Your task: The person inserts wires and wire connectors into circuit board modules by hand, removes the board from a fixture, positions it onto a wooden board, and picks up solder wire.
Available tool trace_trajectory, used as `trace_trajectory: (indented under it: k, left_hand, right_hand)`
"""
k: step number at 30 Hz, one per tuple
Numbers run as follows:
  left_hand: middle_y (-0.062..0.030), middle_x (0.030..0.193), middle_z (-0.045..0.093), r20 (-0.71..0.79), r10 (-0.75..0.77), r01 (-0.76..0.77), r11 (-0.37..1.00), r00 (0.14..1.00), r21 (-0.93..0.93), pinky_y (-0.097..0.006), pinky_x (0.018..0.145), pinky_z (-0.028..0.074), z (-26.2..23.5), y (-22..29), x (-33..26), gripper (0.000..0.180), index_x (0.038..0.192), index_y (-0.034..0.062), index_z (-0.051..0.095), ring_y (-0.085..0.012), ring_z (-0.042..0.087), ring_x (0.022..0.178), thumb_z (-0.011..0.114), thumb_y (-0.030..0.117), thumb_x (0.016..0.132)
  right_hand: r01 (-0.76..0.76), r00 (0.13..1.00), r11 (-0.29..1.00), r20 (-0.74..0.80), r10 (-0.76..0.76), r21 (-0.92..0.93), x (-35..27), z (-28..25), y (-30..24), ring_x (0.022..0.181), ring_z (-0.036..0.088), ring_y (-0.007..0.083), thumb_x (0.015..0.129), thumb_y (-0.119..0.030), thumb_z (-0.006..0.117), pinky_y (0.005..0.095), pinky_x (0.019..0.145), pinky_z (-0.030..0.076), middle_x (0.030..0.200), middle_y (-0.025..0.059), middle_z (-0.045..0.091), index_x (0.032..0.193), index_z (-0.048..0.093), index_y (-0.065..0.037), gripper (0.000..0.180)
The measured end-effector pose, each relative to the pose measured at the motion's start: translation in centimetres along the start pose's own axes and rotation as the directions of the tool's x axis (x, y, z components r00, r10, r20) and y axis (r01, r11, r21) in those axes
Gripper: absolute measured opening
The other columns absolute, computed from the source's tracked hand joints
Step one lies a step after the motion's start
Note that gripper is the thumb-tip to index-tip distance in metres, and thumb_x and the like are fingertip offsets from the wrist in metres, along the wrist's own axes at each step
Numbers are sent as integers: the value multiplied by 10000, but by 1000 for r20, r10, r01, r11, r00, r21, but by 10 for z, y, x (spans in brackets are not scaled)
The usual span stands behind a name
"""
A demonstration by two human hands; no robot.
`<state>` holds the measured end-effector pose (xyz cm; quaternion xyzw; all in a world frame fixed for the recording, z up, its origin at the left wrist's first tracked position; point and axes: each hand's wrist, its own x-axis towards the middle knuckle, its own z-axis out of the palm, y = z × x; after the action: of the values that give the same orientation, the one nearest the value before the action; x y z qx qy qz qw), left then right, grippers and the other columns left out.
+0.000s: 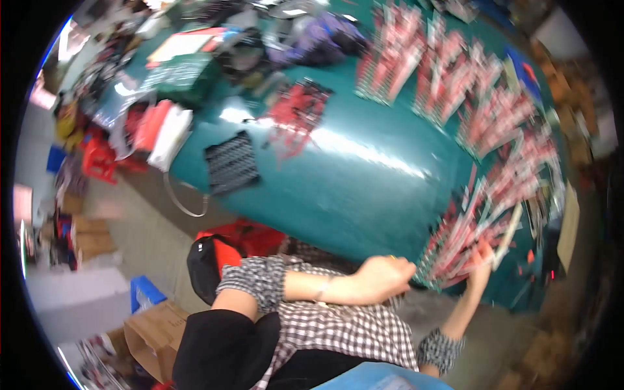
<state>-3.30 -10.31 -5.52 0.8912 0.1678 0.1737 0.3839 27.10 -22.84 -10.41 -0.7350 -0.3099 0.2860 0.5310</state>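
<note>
Both hands meet at the near right edge of the teal table (364, 188), on a fanned stack of red-and-white packaged cards (458, 244). The left hand (383, 278) is curled into a loose fist with its fingers closed on the near left corner of the stack, where the card ends bunch together. The right hand (482, 263) reaches up from below with its fingers spread flat against the right side of the fan; the picture is smeared there, so I cannot tell whether it pinches the cards or only presses on them. The two hands lie near each other with the stack between them, and checked sleeves (325, 325) lead back from the wrists toward the lower edge.

To square such a fan well, the closed left hand should probably hold the bunched corner firm while the flat right hand pushes the loose ends inward, so none slide off the table's edge.

Farther along the right side, more rows of the same red-and-white cards (448, 71) lie spread out. A dark mesh-patterned sheet (232, 162) rests toward the left edge, with a small red pile (298, 110) beyond it. Off the table to the left stand white and red bags (162, 130); a cardboard box (153, 335) and a black-and-red bag (218, 257) sit on the floor nearby.
</note>
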Motion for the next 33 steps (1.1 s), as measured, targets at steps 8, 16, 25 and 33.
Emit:
trace_trajectory:
  k: [8,16,25,33]
  left_hand:
    - [-130,701,578,-60,27,-25,999,998,35,-430,564,506,15,1,3,300,801,44,509,-329,631,651,724,253,794]
    - [-147,750,589,-52,0,-1,1000,999,-20,-444,565,512,-1,-8,3,278,839,47,508,-347,632,661,708,238,806]
    - [-85,638,582,-161,85,-79,996,983,42,-368,466,464,0,-16,11,257,716,81,553,-276,590,532,788,175,760]
    - [-60,636,605,-168,168,-166,986,971,28,-319,449,458,1,-20,8,249,714,78,571,-222,589,501,809,146,744]
  right_hand:
    - [-59,994,993,-80,68,106,1,2,-8,667,495,65,853,-83,664,204,585,397,790,-21,541,1153,590,12,323]
    - [-30,996,998,-84,34,54,-2,31,-28,631,448,63,877,-78,641,229,561,372,788,-20,555,898,590,-24,77]
    - [-49,988,995,-147,35,-88,12,41,-33,635,536,64,871,-179,679,236,560,437,734,2,639,1071,682,35,292]
    - [-94,993,978,-94,78,-184,7,44,-49,629,552,63,856,-188,660,258,580,453,698,35,656,981,700,28,253]
